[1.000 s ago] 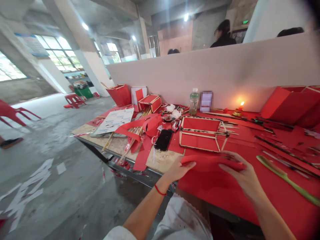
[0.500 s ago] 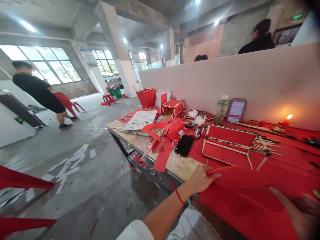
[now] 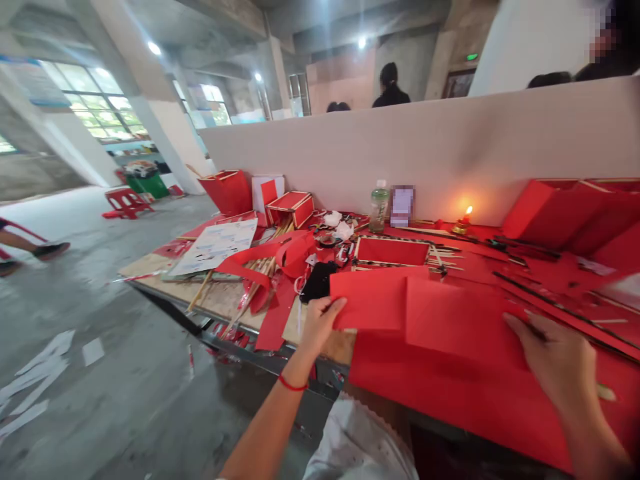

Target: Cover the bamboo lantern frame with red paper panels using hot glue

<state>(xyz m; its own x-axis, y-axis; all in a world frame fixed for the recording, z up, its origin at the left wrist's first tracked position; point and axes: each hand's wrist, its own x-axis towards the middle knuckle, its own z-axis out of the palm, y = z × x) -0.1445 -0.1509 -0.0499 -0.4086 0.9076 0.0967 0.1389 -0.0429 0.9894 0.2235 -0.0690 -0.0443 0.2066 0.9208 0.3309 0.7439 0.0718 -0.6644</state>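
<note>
A creased sheet of red paper (image 3: 373, 303) is held up over the table's front, a fold line running down near its middle. My left hand (image 3: 320, 323), with a red string at the wrist, pinches its left edge between thumb and fingers. At the right edge, my right hand (image 3: 557, 353) has its fingers closed on the paper; a dark patch between them is unclear. Below lies a larger red sheet (image 3: 425, 380) reaching past the table edge. Just behind the held paper sits a red-lined stick frame (image 3: 393, 251), partly hidden.
A lit candle (image 3: 468, 212) burns in front of the low partition (image 3: 350, 150). A bottle (image 3: 379, 208), a black phone (image 3: 318, 283), red boxes (image 3: 227, 191) and wooden sticks crowd the table. Long dark-edged strips lie at right. People are beyond the partition.
My view has swung right. Both hands have lifted the red paper, which now spans flat between them over the stick frame's front. My right hand has come fully into sight.
</note>
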